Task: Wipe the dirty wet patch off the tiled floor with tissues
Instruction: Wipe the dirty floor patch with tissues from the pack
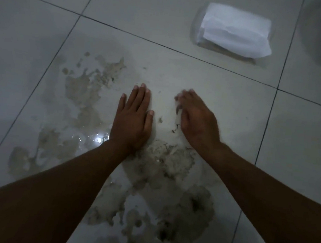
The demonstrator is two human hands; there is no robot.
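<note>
Tiled floor [225, 84] – dirty wet patch [86, 89], tissue pack [234, 37] on it.

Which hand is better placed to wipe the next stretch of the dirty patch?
Right. The right hand already covers a tissue on the tile, just beyond the dirty patch. The left hand lies flat on the floor, with no tissue visible.
</note>
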